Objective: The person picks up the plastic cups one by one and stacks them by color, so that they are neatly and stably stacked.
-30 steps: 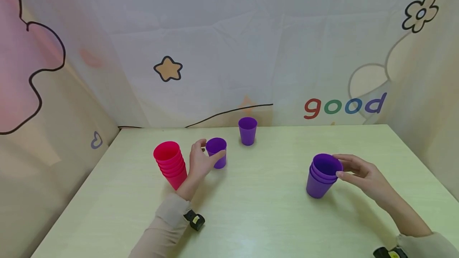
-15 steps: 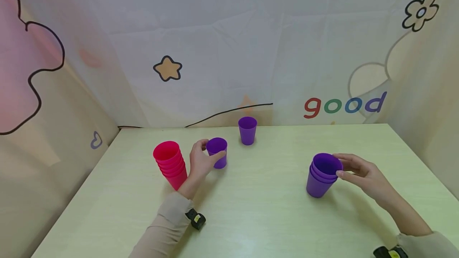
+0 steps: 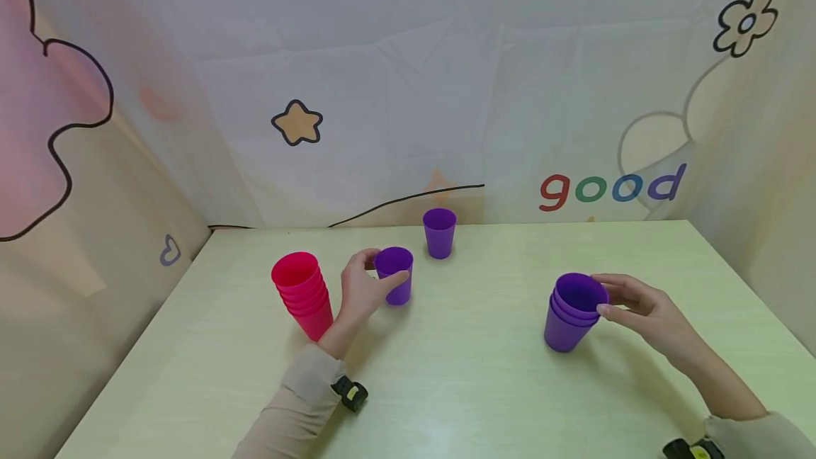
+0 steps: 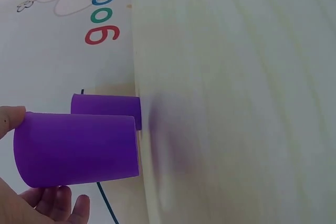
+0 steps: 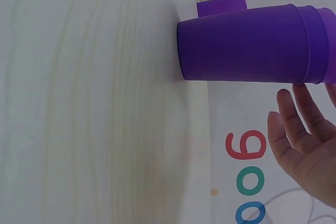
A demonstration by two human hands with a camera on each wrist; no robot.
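Observation:
In the head view my left hand [image 3: 363,292] grips a single purple cup [image 3: 399,295] between thumb and fingers. This cup is upright; the left wrist view shows the same cup [image 4: 79,150] with its base a little off the table. My right hand [image 3: 640,312] pinches the rim of a nested stack of purple cups [image 3: 563,331] at the right, which stands on the table. Another purple cup [image 3: 440,238] stands alone near the back edge. A stack of several nested pinkish-red cups [image 3: 312,319] stands left of my left hand, close to the wrist.
The pale wooden table [image 3: 472,388] ends at a printed cloth backdrop [image 3: 408,91], with cloth sides left and right. Each wrist carries a small black camera, such as the left wrist camera [image 3: 350,394].
My left hand and its purple cup have shifted slightly to the right and nearer to me. The right hand and its stack hold their place.

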